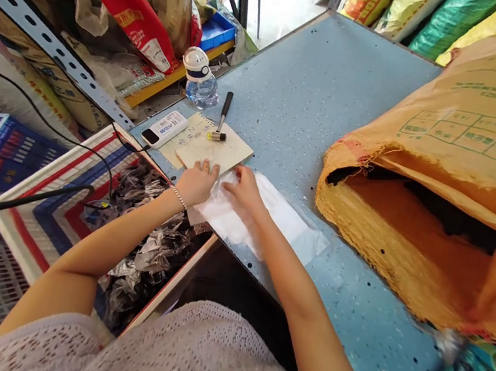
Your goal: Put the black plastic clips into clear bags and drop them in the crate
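Note:
White clear-edged plastic bags (276,216) lie flat at the near edge of the blue speckled table (317,89). My left hand (197,183) rests at their left end, over the near edge of some cardboard sheets (228,151); its fingers are bent, and whether it pinches anything is unclear. On the bags' upper left part lies my right hand (243,190), thumb and fingers apart. Handwriting shows on the paper and cardboard, where a small hammer (222,118) lies. A white device with a black end (164,128) is to their left.
A clear bottle with a white lid (200,78) stands at the table's left edge. A large open orange sack (449,157) covers the right side. Below the left edge, a striped box (66,205) holds crumpled dark plastic. A black cable crosses the left.

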A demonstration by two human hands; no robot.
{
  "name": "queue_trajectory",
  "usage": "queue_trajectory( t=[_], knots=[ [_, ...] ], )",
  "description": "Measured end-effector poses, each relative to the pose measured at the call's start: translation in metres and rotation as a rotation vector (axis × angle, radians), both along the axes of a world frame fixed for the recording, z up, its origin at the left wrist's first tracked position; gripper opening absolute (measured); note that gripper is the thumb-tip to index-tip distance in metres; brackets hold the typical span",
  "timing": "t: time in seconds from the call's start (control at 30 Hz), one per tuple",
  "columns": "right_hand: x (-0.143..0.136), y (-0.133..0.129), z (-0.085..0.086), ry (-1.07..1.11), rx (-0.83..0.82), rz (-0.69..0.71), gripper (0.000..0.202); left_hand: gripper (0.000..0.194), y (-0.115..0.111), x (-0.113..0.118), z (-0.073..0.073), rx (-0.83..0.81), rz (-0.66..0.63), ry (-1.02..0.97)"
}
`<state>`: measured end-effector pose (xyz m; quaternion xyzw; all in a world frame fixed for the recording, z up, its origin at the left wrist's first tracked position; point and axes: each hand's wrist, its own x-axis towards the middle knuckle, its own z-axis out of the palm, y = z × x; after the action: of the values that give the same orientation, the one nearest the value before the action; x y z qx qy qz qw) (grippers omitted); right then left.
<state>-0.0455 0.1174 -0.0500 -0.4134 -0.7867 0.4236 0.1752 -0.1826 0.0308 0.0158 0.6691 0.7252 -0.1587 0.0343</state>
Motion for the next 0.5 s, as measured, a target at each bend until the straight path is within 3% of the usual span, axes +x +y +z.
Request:
queue_trajectory(
  t=[0.1,0.23,0.33,0.5],
  knots=[
    [0.050,0.007,0.006,0.265,-0.128,-0.130,0.048,0.068,-0.009,-0.001,-0.014,0.005,0.000,0.014],
    [0.147,-0.002,0.020,0.297,-0.003,-0.211,0.028,0.061,-0.016,0.005,-0.015,0.086,-0.067,-0.120],
    [0.203,-0.022,0.020,0.161,0.061,-0.285,0.025,0.052,-0.018,0.037,-0.023,0.159,-0.210,-0.300],
    [0.245,-0.042,0.010,0.104,0.136,-0.301,0.026,0.038,-0.012,0.095,-0.041,0.114,-0.325,-0.474]
  ],
)
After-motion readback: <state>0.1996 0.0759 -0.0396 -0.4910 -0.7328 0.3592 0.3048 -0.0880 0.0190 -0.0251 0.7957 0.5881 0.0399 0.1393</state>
